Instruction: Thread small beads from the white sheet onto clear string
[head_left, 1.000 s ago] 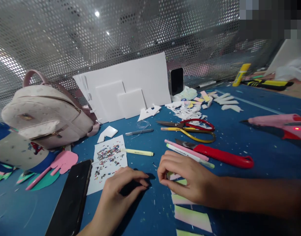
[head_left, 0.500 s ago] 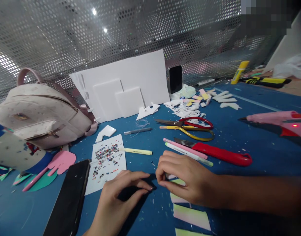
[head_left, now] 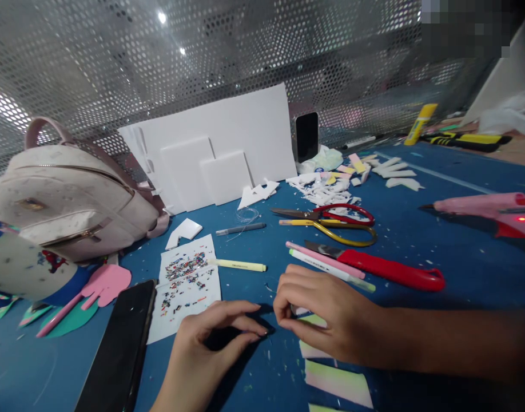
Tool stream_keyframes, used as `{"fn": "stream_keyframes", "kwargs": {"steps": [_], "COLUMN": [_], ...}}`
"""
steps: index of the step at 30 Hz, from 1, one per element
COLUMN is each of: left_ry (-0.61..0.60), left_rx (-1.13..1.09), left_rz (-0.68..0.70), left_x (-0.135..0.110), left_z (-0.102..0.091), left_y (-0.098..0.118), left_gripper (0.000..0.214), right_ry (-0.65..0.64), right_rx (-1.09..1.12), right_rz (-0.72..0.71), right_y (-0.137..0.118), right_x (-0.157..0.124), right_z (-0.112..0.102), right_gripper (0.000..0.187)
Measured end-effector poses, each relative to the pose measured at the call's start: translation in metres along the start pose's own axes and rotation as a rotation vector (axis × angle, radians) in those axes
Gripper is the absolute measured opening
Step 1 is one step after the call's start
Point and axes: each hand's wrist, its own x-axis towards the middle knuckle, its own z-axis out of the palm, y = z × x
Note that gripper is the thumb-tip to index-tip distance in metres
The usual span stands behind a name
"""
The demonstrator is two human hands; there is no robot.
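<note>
On the table (head_left: 243,290), the right hand (head_left: 320,315) curls and the left hand (head_left: 213,340) nearly pinches; I cannot tell whether either grips anything. A paper sheet (head_left: 156,331) lies left; toward the near edge, pastel strips (head_left: 337,382) look cut; bits (head_left: 187,266) sit loose on the sheet.

A perforated grey metal panel (head_left: 228,51) runs along the blue desk's (head_left: 417,234) far edge — a white rectangular foam board (head_left: 262,123) before it, a pale rounded backpack (head_left: 65,183) left of that. Flat green-and-pink strips (head_left: 339,382) lie from beneath the right hand (head_left: 325,312) toward the near edge.
</note>
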Motion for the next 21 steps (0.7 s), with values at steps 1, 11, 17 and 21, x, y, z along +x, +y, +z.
{"fn": "stream_keyframes", "kwargs": {"steps": [1,11,17,21], "left_ry": [-0.002,0.002,-0.015,-0.012], "left_rx": [-0.004,0.027,-0.017,-0.018], "left_rz": [-0.002,0.055,0.034,0.024], "left_x": [0.0,-0.0002,0.0008,0.0016], "left_z": [0.0,0.001,-0.0001,-0.0002], "left_y": [0.0005,-0.0009,-0.001,-0.0013], "left_gripper": [0.026,0.03,0.029,0.028], "right_ry": [0.004,0.013,0.022,0.015], "right_rx": [-0.004,-0.002,0.005,0.008], "right_rz": [0.0,-0.003,-0.001,0.003], "right_y": [-0.0001,0.001,0.001,-0.0001], "right_x": [-0.0001,0.0005,0.0005,0.001], "right_z": [-0.0001,0.0026,0.0014,0.001], "right_gripper": [0.01,0.01,0.01,0.009]}}
